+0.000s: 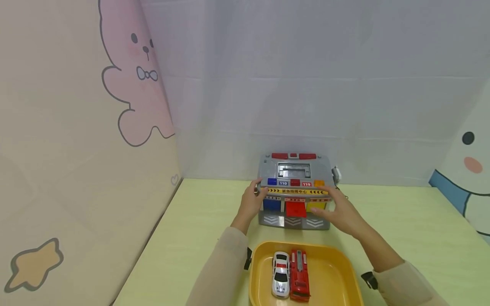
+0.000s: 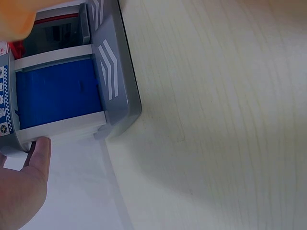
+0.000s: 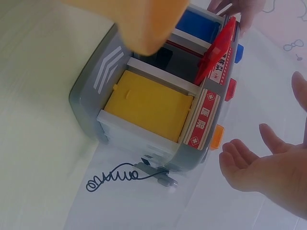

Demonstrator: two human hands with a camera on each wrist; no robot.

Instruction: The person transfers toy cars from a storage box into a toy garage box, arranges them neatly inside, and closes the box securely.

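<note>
Your left hand (image 1: 250, 205) is at the left front corner of the toy station (image 1: 294, 191), its thumb and fingers pinching the edge of the roof and side wall, while your right hand (image 1: 340, 216) is spread at the other front corner, thumb well apart from the fingers and nothing held; in the right wrist view its fingertips are near the orange button (image 3: 217, 138), and you can see a gap between them. The station stands upright toward the back of the pale table (image 1: 203, 229), its front facing you. The red flap (image 1: 295, 209) at the middle bay is swung up and out, showing the dark space behind it, with the blue door (image 2: 57, 93) down on your left and the yellow door (image 3: 151, 103) down on your right. A coiled dark cord (image 3: 115, 177) hangs by the station's right side. Closer to you is the yellow tray (image 1: 329, 289), apart from the station; in its left part the white car (image 1: 281, 278) and the red fire truck (image 1: 299, 276) lie lengthwise side by side, the car on the left, and a grey backdrop (image 1: 287, 106) hangs behind the station
</note>
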